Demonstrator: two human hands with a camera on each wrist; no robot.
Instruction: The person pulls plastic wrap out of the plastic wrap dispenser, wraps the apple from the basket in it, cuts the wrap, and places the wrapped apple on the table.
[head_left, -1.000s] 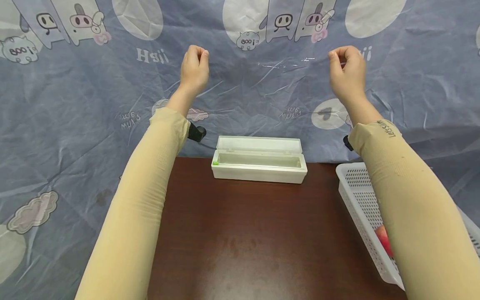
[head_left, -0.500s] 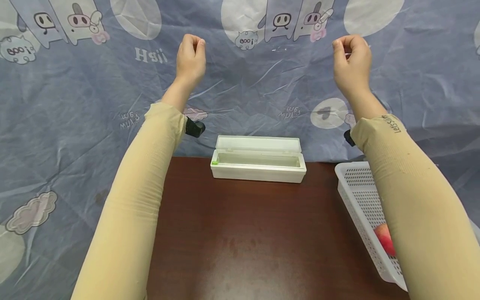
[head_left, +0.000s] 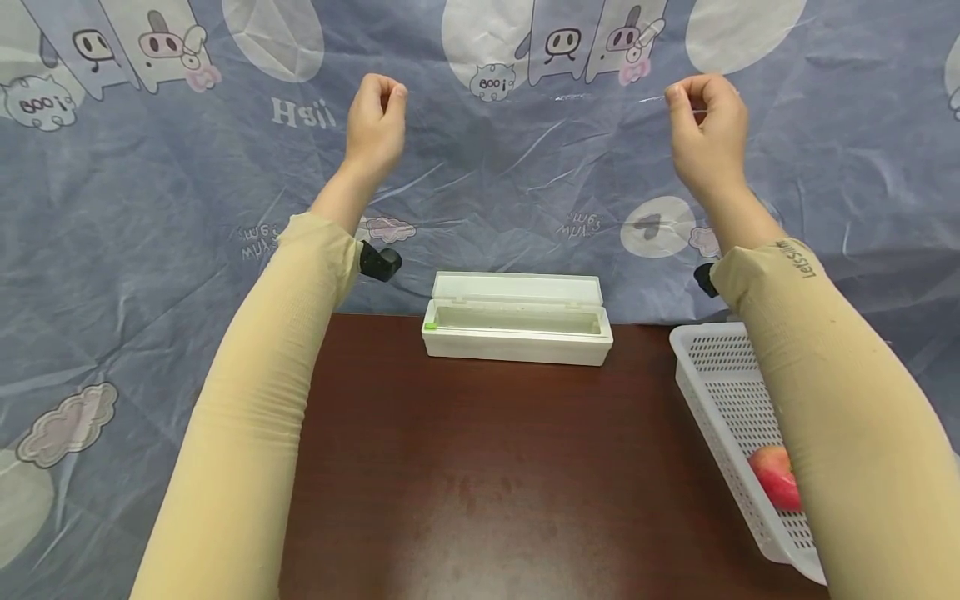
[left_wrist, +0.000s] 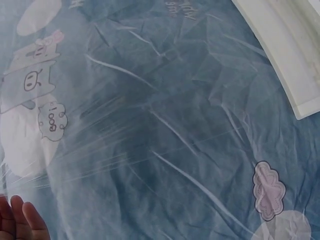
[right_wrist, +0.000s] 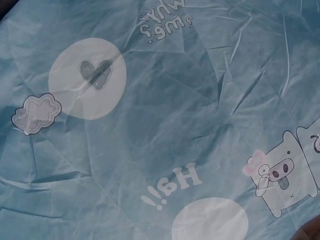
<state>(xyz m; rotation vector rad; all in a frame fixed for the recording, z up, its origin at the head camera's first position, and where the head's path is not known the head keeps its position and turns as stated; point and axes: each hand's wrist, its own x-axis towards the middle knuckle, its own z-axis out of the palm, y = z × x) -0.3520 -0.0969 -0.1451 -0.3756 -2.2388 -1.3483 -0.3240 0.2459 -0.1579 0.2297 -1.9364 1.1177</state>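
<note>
Closest: pale yellow L sleeve (head_left: 232,417) & R sleeve (head_left: 840,400), reaching fwd either side of the white box (head_left: 517,346). Brown table (head_left: 450,450) lies under & this side of the box, shiny in front. Basket (head_left: 738,400), white w/ holes, sits R of box, not touching; red fruit (head_left: 774,479) in it, nearer than the box, partly hidden by R sleeve. Box itself is long, at table's far edge, lid (head_left: 517,288) up along its back, small green bit (head_left: 431,326) at its L end.

Up beyond box in head view: L hand (head_left: 377,121) off to its L, R hand (head_left: 707,129) off to its R, both w/ fingers curled & thumbs pinching clear film (left_wrist: 90,132). Film spans btwn the hands, higher than box; shows as thin glints in head view, streaks near L fingers in L wrist view; full outline can't be made out. R wrist view catches only a sliver of R hand.

Farthest: blue printed sheet (head_left: 480,192) behind box, creased, w/ cartoon figs.
</note>
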